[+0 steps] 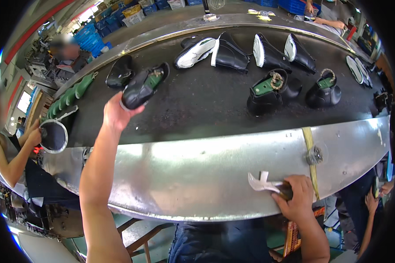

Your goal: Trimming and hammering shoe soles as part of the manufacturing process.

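My left hand (120,113) reaches over the dark belt and grips a black shoe (138,90) with a green last inside it. Another black shoe (120,72) lies just behind that one. Low over the metal ledge, my right hand (299,197) is closed round the dark handle of lasting pincers (263,183), whose silver head has a curved beak and a square lug pointing left and up. Further right on the belt stand two black shoes on green lasts, a nearer one (263,98) and one beside it (324,94), each with a rope loop on top.
Several black shoes with white bottoms (230,52) lie across the back of the belt (184,109). Green lasts (70,96) line its left end. A round container (314,155) sits on a yellow strip on the metal ledge (184,175). Co-workers are at the left, right and far right.
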The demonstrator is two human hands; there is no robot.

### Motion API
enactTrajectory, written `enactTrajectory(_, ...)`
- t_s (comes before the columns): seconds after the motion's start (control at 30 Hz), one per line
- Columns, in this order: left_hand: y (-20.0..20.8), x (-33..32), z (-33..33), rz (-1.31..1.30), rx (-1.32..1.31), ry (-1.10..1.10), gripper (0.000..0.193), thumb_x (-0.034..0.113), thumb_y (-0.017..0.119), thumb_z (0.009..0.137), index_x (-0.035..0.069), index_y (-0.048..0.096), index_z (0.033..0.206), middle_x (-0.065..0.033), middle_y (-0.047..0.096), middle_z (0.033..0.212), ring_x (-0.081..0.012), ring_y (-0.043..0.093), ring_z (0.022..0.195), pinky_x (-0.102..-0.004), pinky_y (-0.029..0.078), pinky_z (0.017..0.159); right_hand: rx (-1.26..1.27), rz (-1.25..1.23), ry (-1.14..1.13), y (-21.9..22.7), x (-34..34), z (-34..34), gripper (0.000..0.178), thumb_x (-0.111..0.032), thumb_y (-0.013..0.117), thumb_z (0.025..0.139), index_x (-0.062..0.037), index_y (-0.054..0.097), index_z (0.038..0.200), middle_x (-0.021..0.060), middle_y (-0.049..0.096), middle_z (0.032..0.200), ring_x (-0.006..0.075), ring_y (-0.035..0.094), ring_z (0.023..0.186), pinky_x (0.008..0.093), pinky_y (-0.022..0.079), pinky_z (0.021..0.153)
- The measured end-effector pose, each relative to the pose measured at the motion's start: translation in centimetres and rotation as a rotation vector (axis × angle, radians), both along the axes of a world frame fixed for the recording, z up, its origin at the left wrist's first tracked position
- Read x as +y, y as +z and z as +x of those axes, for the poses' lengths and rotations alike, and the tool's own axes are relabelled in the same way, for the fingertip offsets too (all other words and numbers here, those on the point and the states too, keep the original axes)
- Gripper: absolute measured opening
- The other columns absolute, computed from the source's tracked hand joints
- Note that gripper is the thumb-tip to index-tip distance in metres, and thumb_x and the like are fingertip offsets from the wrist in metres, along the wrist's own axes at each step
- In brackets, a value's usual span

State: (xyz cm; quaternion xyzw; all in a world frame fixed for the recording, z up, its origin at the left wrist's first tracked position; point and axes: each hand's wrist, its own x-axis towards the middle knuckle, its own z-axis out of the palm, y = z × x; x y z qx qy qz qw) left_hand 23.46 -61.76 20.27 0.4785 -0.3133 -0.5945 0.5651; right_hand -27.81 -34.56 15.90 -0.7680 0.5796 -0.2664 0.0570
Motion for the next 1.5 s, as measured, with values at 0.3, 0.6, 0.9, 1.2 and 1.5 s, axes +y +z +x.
enactTrajectory(0.3, 3.2, 20.5, -0.8, -0.111, 0.075, -0.238, 0.043, 0.026, 0.032, 0.109, 0.001, 0.057, 0.132, -0.0158, 0.067, 0.130, -0.0318, 0.069, 0.114, -0.0543, 0.058, 0.091, -0.028, -0.129, -0.017, -1.3, 2.0, 0.5, 0.048, -0.026, 0.081, 0.078, -0.0047, 0.060, 0.116, 0.0164, 0.065, 0.111, 0.0406, 0.060, 0.102, 0.0494, 0.047, 0.090)
enactTrajectory(0.6, -1.8, 29.7, -0.1, -0.132, -0.570, -0.120, 0.012, 0.015, 0.059, 0.101, 0.010, 0.057, 0.090, 0.0014, 0.058, 0.086, -0.0103, 0.051, 0.079, -0.0267, 0.041, 0.074, -0.274, -0.100, -0.015, -0.6, 14.7, 5.4, 0.038, -0.026, 0.074, 0.087, -0.0022, 0.062, 0.114, 0.0190, 0.066, 0.100, 0.0387, 0.062, 0.096, 0.0488, 0.045, 0.085)
enactTrajectory(0.9, 4.5, 23.7, -12.8, -0.078, -1.623, -0.161, 0.096, 0.063, 0.063, 0.090, -0.005, 0.036, 0.153, -0.0307, 0.049, 0.148, -0.0391, 0.050, 0.139, -0.0419, 0.042, 0.111, -1.269, 1.108, 0.304, -3.7, 19.8, 16.0, 0.022, -0.022, 0.059, 0.100, -0.0004, 0.064, 0.099, 0.0072, 0.067, 0.083, 0.0105, 0.059, 0.062, 0.0280, 0.049, 0.058)
enactTrajectory(1.2, 2.9, 19.9, -7.4, 0.164, -0.978, -0.274, 0.106, 0.061, 0.066, 0.090, -0.006, 0.021, 0.158, -0.0251, 0.047, 0.150, -0.0318, 0.059, 0.127, -0.0407, 0.048, 0.106, -1.213, 1.089, 0.446, -1.5, 15.0, 21.6, 0.027, -0.023, 0.058, 0.103, 0.0034, 0.062, 0.107, 0.0113, 0.069, 0.093, 0.0112, 0.062, 0.064, 0.0267, 0.055, 0.057)
enactTrajectory(1.5, 1.7, 19.5, -6.3, 0.141, -0.839, -0.306, 0.083, 0.059, 0.065, 0.093, -0.004, 0.043, 0.142, -0.0196, 0.063, 0.128, -0.0262, 0.068, 0.106, -0.0396, 0.054, 0.096, -1.118, 1.142, 0.441, -0.1, 10.8, 24.6, 0.026, -0.023, 0.061, 0.101, 0.0030, 0.063, 0.106, 0.0115, 0.066, 0.099, 0.0149, 0.064, 0.076, 0.0326, 0.061, 0.067)
